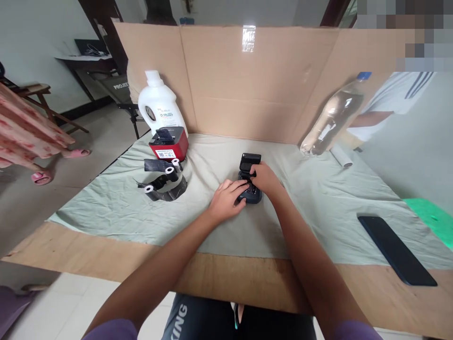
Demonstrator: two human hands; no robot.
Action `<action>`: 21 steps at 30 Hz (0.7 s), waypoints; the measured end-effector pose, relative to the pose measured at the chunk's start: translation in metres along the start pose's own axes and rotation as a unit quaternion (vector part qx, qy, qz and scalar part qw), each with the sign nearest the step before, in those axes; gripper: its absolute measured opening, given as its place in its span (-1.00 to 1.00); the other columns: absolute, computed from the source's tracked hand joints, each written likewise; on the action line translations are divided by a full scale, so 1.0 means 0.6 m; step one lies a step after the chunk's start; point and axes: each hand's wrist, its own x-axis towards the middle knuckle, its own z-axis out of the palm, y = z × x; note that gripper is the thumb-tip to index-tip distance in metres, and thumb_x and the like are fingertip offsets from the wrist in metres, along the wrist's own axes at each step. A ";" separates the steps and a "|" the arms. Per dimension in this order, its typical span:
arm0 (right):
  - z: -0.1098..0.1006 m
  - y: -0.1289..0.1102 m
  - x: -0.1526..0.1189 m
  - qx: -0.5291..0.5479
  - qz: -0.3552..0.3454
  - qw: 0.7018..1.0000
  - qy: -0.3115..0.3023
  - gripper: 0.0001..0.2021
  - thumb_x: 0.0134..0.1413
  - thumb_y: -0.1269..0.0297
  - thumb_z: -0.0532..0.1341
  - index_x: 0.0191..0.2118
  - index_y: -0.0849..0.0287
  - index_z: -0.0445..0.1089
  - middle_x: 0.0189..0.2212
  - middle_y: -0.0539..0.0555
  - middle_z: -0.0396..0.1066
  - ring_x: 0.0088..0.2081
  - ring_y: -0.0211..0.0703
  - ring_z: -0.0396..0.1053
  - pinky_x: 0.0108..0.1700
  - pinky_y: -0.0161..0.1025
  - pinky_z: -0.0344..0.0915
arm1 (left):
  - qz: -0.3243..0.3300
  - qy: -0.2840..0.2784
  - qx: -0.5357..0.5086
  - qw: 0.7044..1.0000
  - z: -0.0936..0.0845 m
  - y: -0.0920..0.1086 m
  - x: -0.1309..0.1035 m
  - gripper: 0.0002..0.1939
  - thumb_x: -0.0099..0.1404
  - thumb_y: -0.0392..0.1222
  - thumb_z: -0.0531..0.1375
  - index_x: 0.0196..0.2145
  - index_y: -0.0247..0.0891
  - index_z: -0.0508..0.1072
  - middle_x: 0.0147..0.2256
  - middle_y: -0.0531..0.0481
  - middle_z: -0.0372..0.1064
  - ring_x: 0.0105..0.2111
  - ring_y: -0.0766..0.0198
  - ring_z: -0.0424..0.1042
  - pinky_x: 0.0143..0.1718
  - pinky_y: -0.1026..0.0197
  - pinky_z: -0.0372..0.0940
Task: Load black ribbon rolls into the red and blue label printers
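A small black device (253, 194) with a raised lid (250, 160) lies on the cloth in front of me; it looks like a portable printer. My left hand (228, 198) grips its left side, with the fingers over the top and the thumb low at the near edge. At the right, my right hand (266, 179) has its fingers bent around the rim near the lid's hinge. Both hands partly cover the inside, and I cannot make out whether the right fingertips pinch anything small there. To the left, a curled black strip (177, 189) lies among several small rolls (171, 173).
A red and black box (172, 144) stands before a white detergent bottle (161, 105). A cardboard screen (247, 89) closes the back. At right are a clear bottle (331, 123), a white tube (341, 156) and a phone (396, 250). Another person's arm (371, 118) shows behind the bottle.
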 end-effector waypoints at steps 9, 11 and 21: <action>-0.013 -0.021 -0.012 0.004 0.081 0.997 -0.010 -0.77 0.13 0.41 0.29 -0.09 0.12 0.56 0.00 0.22 0.35 -0.09 0.03 0.39 0.00 -0.09 0.32 | 0.009 -0.006 0.032 0.999 -0.002 0.004 -0.003 -0.53 0.37 -0.13 0.18 0.22 -0.13 0.43 0.22 0.01 0.39 0.03 0.06 0.38 0.05 -0.03 0.34; -0.014 -0.023 -0.014 0.008 0.085 0.996 -0.009 -0.77 0.13 0.41 0.29 -0.09 0.11 0.56 0.00 0.21 0.35 -0.08 0.03 0.39 0.00 -0.09 0.32 | 0.009 -0.004 0.034 0.999 -0.002 0.005 -0.004 -0.53 0.37 -0.14 0.18 0.22 -0.13 0.43 0.22 0.01 0.40 0.02 0.06 0.38 0.04 -0.03 0.35; -0.010 0.000 -0.009 0.032 0.042 0.999 -0.003 -0.78 0.13 0.40 0.30 -0.10 0.10 0.60 -0.01 0.17 0.36 -0.17 -0.07 0.41 0.01 -0.13 0.31 | 0.027 0.019 0.043 0.999 0.004 0.008 -0.007 -0.58 0.38 -0.17 0.19 0.18 -0.14 0.48 0.18 -0.02 0.44 -0.05 0.08 0.42 -0.02 -0.02 0.39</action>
